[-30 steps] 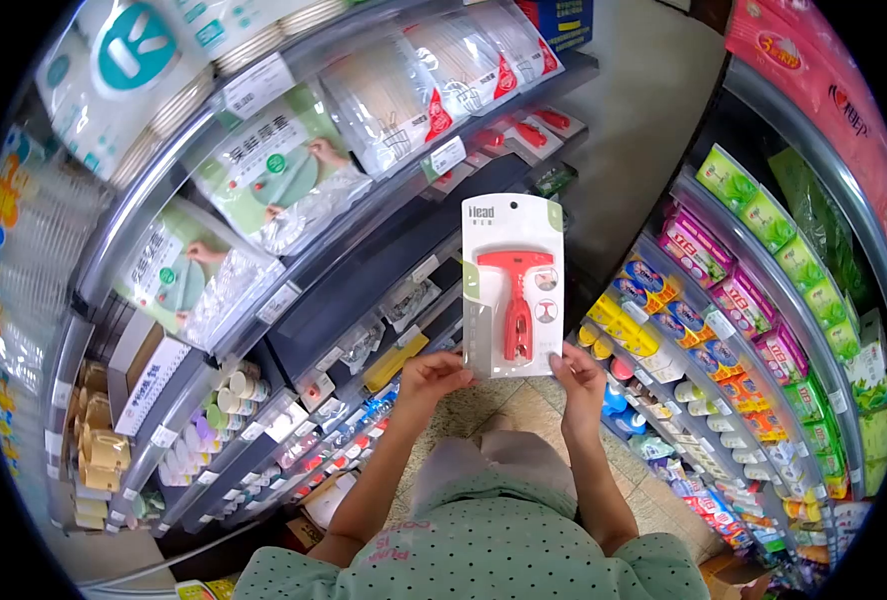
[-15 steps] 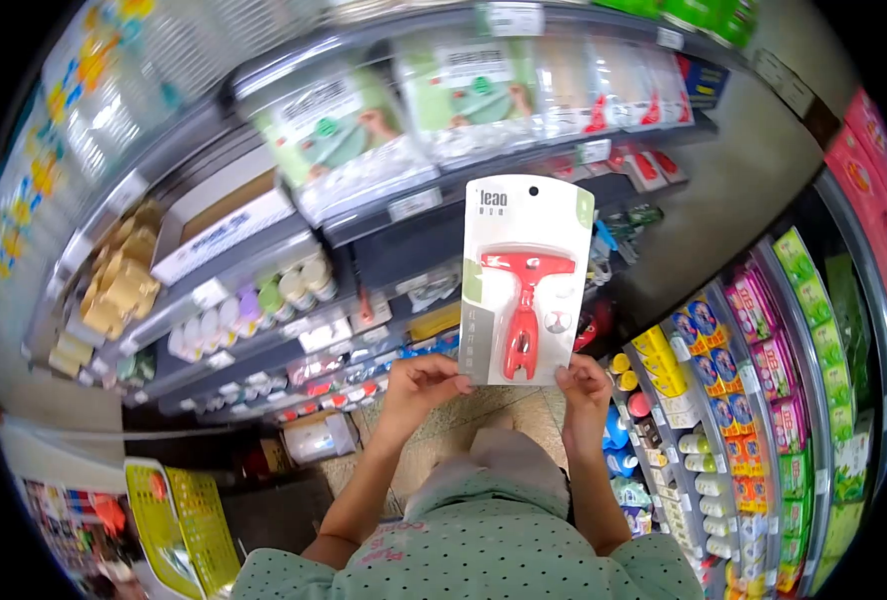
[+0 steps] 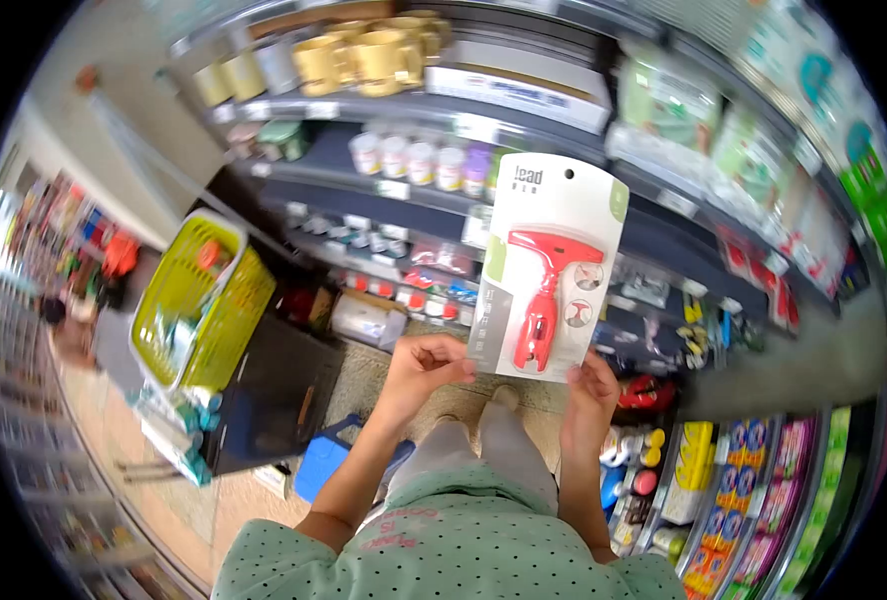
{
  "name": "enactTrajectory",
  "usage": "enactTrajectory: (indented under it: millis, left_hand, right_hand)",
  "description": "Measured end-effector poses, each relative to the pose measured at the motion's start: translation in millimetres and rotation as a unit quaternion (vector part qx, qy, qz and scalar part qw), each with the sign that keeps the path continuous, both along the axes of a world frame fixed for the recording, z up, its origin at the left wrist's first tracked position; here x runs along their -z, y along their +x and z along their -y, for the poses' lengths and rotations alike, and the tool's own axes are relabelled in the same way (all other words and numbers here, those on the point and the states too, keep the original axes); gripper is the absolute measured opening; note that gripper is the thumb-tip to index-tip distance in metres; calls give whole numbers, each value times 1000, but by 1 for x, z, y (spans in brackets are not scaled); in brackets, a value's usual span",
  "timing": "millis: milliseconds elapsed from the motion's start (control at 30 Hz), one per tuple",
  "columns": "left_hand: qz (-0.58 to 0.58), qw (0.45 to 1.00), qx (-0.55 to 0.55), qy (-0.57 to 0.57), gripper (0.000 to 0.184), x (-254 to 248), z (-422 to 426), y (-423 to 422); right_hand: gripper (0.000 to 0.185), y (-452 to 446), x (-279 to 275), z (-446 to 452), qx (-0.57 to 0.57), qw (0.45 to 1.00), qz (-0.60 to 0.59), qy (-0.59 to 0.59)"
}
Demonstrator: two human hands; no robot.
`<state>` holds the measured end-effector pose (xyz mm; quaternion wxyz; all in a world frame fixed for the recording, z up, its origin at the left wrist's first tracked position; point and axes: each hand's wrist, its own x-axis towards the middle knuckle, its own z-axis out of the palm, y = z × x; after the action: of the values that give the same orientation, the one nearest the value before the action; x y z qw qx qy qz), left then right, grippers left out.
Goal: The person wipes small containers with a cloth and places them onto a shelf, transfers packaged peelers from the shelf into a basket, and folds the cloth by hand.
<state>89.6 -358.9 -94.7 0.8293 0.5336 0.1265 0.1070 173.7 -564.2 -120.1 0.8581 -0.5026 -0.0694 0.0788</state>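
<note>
A red T-shaped corkscrew [image 3: 542, 300] in a clear blister on a white card is held upright in front of me. My left hand [image 3: 426, 372] pinches the card's lower left corner between thumb and fingers. At its lower right corner, my right hand [image 3: 591, 388] pinches the card in the same way. The card faces me, tilted slightly to the right, and covers part of the shelves behind it.
Yellow mugs [image 3: 382, 60] and small cups [image 3: 407, 160] stand on the shelves ahead. A yellow-green basket [image 3: 252, 300] rests on a dark box [image 3: 274, 410] at left, near a blue item [image 3: 332, 462] on the floor. Packaged goods [image 3: 734, 480] fill the right shelves.
My view and body have turned left, bringing the mugs and basket further into view. Both hands keep their hold on the corkscrew's card, which has turned slightly.
</note>
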Motion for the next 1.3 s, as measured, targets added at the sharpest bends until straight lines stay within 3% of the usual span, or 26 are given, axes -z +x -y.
enactTrajectory:
  millis: [300,500,667,1033,1300]
  left_hand:
    - [44,970,-238,-20,10,8,-36,-92]
    - [38,913,-406,0,10,13,-56,-112]
    - [57,854,-513,-60,8,22,-80,-109]
    - [36,727,-684,-44,9,23,-159,-155]
    - [8,691,-722,-47,13,35,-246,-229]
  right_hand:
    - [31,-2,11,-108,-232,973,-20,-1]
    - [33,3,9,-188,-401,913,-74,-10]
    - [45,9,-4,-236,-537,842,11,-38]
    - [47,-8,-8,-305,-660,743,18,-105]
    - [43,-48,-6,-380,-671,732,24,-114]
